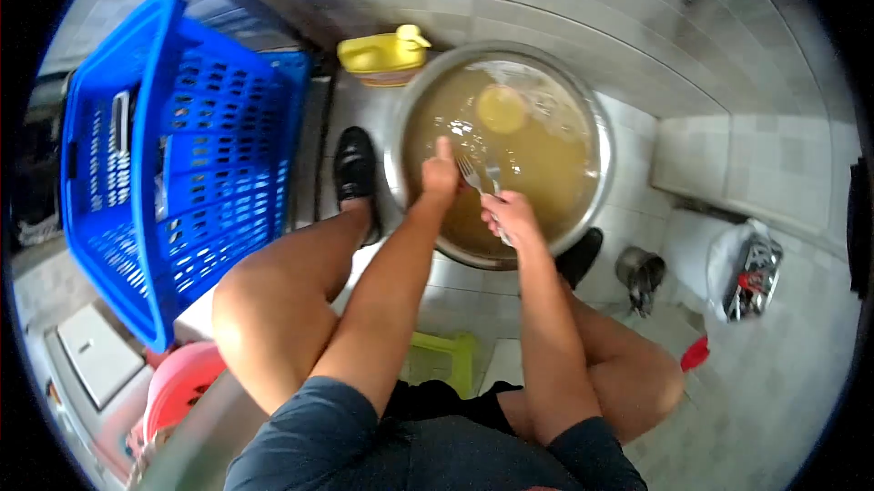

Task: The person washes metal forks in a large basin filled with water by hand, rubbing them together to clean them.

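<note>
A wide metal basin (604,141) holds cloudy brownish water. Over the water, my right hand (510,216) is closed round the handle of a metal fork (470,172), its tines pointing up and to the left. Beside the tines, a second shiny piece (493,169) is too small to make out. My left hand (441,174) is just left of the tines, one finger stretched out and the other fingers mostly hidden. A round yellowish object (502,109) lies in the water near foam at the far side.
A blue perforated basket (214,154) stands at the left. A yellow bottle (382,52) is behind the basin's left side. A metal cup (640,268) and a bag of utensils (752,274) sit at the right. A pink basin (182,382) is lower left, a green stool (460,354) below.
</note>
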The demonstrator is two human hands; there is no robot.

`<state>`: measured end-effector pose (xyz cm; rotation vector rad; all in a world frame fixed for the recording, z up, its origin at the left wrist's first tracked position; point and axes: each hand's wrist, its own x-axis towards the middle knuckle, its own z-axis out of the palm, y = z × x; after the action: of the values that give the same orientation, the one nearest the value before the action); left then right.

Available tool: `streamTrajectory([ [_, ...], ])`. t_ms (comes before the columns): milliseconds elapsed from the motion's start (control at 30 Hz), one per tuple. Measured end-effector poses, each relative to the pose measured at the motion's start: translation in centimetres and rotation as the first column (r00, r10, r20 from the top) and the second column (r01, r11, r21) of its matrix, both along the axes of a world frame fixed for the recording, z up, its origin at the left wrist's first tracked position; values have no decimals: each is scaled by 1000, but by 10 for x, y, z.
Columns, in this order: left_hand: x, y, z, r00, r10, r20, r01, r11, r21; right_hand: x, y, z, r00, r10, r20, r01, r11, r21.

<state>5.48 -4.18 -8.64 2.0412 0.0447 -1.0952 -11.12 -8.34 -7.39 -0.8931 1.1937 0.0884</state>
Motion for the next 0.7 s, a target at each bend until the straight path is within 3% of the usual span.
streamTrajectory([
  [33, -6, 2, -38, 884, 251, -395, -335, 929, -159, -2, 1, -9, 997, -61, -47, 61, 998, -8],
  [67, -4, 6, -66, 872, 256, -418, -340, 930, -140, -4, 4, -17, 989, -117, -87, 116, 993, -13],
  [200, -29, 12, -72, 919, 75, -388, -159, 969, -190, -1, 9, -29, 948, -250, -194, 269, 960, 74],
  [267, -30, 12, -72, 932, 19, -361, -89, 980, -177, -1, 11, -34, 955, -252, -156, 275, 950, 147],
  [333, -32, 12, -85, 847, 29, -531, -78, 995, -69, 0, 12, -23, 954, -298, -8, 291, 925, 242],
  [367, -34, 14, -91, 844, 32, -535, -82, 994, -71, 1, 12, -17, 956, -295, -11, 289, 927, 239],
  [467, -30, 13, -61, 766, -39, -641, -106, 977, -187, -4, 12, -3, 975, -195, 109, 162, 953, 256],
  [533, -24, 9, -32, 644, -109, -757, -202, 930, -306, -9, 12, 5, 963, -180, 203, 99, 930, 355],
  [600, -23, 4, -20, 685, -142, -714, -161, 927, -339, -14, 6, 9, 962, -154, 226, 58, 923, 379],
  [667, -28, -1, -20, 771, -29, -636, -286, 877, -387, -17, -1, 22, 961, -92, 262, -17, 922, 387],
  [700, -27, -2, -20, 810, -70, -583, -236, 870, -433, -17, -4, 25, 961, -88, 262, -20, 923, 384],
])
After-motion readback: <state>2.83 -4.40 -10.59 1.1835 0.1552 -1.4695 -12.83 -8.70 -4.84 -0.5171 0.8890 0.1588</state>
